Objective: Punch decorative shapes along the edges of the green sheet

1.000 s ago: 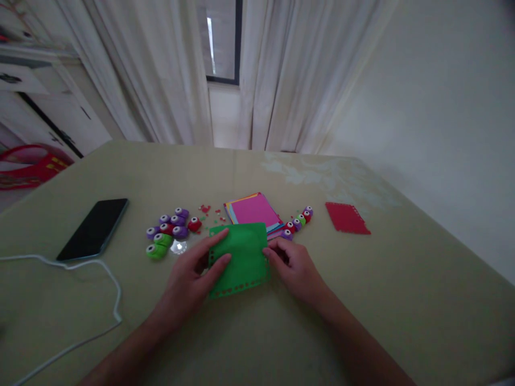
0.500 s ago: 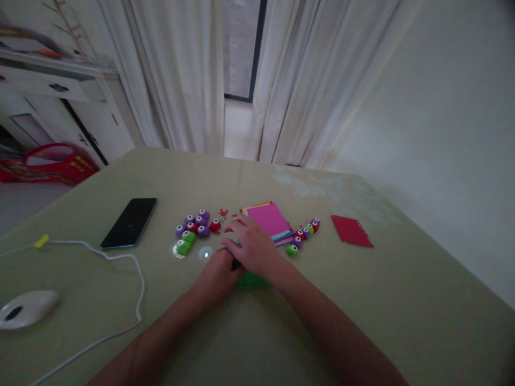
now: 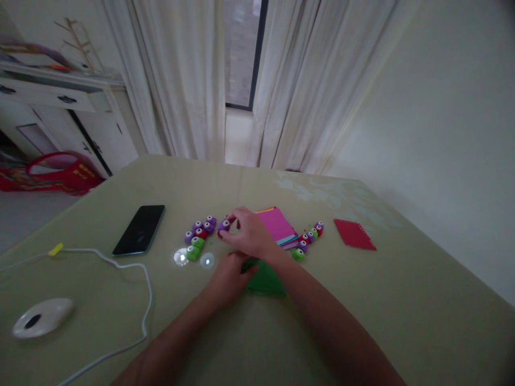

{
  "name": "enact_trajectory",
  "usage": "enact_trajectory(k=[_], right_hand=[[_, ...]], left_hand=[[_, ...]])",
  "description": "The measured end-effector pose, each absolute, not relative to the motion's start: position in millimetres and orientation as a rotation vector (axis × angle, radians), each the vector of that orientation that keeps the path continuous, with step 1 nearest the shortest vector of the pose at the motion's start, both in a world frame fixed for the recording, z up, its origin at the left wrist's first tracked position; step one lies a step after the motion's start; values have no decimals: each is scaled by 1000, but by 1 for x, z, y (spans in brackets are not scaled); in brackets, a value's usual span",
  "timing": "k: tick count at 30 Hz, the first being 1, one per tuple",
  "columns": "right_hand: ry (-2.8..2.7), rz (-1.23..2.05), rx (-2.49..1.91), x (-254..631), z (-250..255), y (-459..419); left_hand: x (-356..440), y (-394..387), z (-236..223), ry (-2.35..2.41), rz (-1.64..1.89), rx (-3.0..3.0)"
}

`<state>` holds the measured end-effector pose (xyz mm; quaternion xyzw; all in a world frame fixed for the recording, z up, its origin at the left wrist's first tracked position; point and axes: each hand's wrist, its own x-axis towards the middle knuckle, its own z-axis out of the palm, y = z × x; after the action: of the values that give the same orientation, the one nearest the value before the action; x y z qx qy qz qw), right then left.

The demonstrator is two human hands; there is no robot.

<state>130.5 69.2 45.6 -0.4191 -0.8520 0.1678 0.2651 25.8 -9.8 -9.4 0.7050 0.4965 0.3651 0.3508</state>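
My right hand (image 3: 250,231) reaches over my left with thumb and fingers closed on a purple craft punch (image 3: 224,225) with a round white top. A bit of red shows just under that punch. My left hand (image 3: 231,276) rests below, its thumb over the edge of a sheet of green paper (image 3: 265,280); its other fingers are mostly hidden. Left of my right hand is a group of small punches: purple ones (image 3: 198,225), a red one (image 3: 200,234) and green ones (image 3: 193,252). Behind my right wrist lies a stack of coloured paper (image 3: 277,222), pink on top.
A slanting row of punches (image 3: 303,246) stands right of the stack. Red paper (image 3: 354,234) with a notched edge lies farther right. At left are a black phone (image 3: 139,230), a white cable (image 3: 148,289) and a white mouse-like object (image 3: 43,318). Two clear discs (image 3: 207,260) lie near the punches.
My right hand has moved slightly left and now grips a purple punch. My left hand stays low by the green paper, more of which shows. The whole view has shifted a little.
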Motion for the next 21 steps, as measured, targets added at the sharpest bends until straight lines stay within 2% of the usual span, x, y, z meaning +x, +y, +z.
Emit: enact_trajectory(k=[3, 9, 16, 21], right_hand=[[-1968, 564, -1181, 193, 39, 45], [-1912, 474, -1400, 296, 13, -21], [-1681, 647, -1358, 304, 1, -36], [-1720, 722, -1334, 304, 4, -35]], left_hand=[[25, -7, -8, 1282, 903, 1822], [26, -9, -3, 1371, 886, 1756], [31, -22, 0, 1382, 940, 1608], [34, -28, 0, 1385, 952, 1613]])
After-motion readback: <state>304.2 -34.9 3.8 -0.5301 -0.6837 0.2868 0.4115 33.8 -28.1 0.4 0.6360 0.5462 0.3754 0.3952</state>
